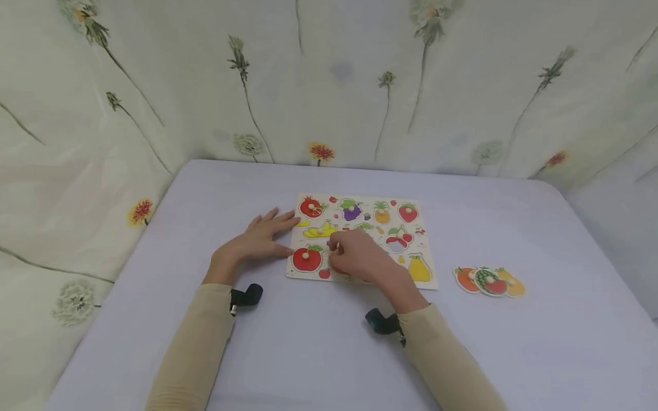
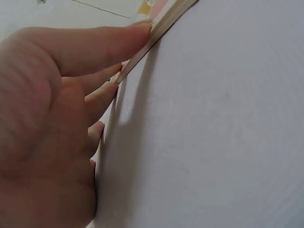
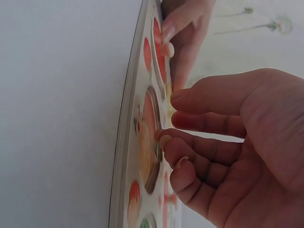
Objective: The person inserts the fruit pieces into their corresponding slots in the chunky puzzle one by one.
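Resting our spread left hand (image 1: 259, 235) against one central fruit puzzle (image 1: 421, 246), we curl our right hand (image 1: 362, 256) above; three loose pieces (image 1: 488, 280) lie mid-right.

The head view faces forward and down; close wrist views share the puzzle board (image 1: 389, 225).

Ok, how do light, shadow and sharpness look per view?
Head: soft light, fine print blurry on the wooden fruit-puzzle board; left wrist: grey shadow beside it on the pale lavender tabletop; right wrist: dim, the bare right hand clearer than the blurred fruit pictures.
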The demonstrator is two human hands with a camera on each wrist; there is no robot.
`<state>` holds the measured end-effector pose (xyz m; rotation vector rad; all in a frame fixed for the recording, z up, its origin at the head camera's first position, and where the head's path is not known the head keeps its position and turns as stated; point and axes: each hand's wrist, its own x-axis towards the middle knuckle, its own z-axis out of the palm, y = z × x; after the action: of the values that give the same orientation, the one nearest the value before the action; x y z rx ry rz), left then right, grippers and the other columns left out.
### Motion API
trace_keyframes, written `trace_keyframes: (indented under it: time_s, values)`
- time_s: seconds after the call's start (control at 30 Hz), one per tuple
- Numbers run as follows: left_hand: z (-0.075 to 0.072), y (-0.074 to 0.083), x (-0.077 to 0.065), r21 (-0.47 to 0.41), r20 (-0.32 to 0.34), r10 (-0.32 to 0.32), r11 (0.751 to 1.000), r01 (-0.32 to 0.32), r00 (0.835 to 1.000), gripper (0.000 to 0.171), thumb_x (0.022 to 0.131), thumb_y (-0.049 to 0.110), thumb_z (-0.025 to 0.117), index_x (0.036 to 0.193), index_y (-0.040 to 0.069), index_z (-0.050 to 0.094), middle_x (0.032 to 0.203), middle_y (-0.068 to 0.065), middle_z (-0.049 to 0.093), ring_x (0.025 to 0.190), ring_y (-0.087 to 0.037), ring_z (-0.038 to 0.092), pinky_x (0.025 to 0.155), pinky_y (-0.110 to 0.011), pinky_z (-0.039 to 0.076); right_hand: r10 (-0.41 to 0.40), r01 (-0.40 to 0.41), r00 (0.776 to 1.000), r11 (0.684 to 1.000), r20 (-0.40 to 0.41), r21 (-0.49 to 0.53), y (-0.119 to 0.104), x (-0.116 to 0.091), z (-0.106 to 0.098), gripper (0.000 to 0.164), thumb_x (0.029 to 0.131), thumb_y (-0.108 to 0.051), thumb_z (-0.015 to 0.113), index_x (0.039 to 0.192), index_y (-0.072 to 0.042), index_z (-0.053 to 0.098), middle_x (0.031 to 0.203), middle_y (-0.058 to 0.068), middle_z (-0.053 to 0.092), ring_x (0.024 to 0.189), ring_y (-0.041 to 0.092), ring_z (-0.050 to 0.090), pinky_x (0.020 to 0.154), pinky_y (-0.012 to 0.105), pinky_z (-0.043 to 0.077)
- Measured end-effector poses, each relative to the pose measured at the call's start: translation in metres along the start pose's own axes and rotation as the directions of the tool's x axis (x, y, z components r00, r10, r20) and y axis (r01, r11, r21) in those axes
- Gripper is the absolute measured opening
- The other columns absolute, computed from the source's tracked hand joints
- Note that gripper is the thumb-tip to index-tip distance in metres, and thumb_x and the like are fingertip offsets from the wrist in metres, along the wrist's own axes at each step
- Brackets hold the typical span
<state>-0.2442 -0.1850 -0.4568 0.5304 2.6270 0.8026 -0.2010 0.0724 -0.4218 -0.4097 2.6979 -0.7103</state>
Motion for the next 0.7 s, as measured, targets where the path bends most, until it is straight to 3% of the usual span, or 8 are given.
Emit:
trace_keyframes:
  time_s: [0.2,0.47,0.7]
  values:
    - [-0.001,0.001,-0.002,-0.006,0.002,-0.003,1.0,0.003,1.0,0.08,0.085,0.041,0.069,0.155,0.035,0.031,0.167,0.009,0.019,0.158,-0.025,-0.004,0.127,-0.054,-0.003,0.045,-0.045,0.999,0.998,0.009,0.051,0.012,-0.014,-0.011,0.018,0.09,-0.028,0.068,0.107,-0.023,0.067,0.093,-0.001,0.064,0.072,0.019,0.062,0.061,0.029,0.052]
    - [-0.001,0.005,-0.002,0.006,0.008,-0.005,1.0,0.005,1.0,0.081,0.085,0.041,0.069,0.156,0.032,0.031,0.168,0.009,0.018,0.158,-0.026,-0.004,0.127,-0.054,-0.003,0.071,-0.072,0.997,0.997,-0.042,-0.03,0.047,-0.03,-0.034,0.026,0.091,-0.026,0.064,0.117,-0.021,0.066,0.089,0.003,0.063,0.073,0.02,0.058,0.056,0.029,0.05]
    - [-0.001,0.006,-0.003,0.005,0.008,-0.002,1.0,0.002,1.0,0.082,0.084,0.041,0.069,0.156,0.031,0.031,0.168,0.006,0.018,0.157,-0.028,-0.004,0.126,-0.055,-0.003,0.115,-0.12,0.991,0.99,-0.073,-0.074,0.08,-0.045,-0.05,0.026,0.092,-0.025,0.063,0.117,-0.016,0.066,0.092,0.004,0.063,0.083,0.021,0.057,0.066,0.028,0.049]
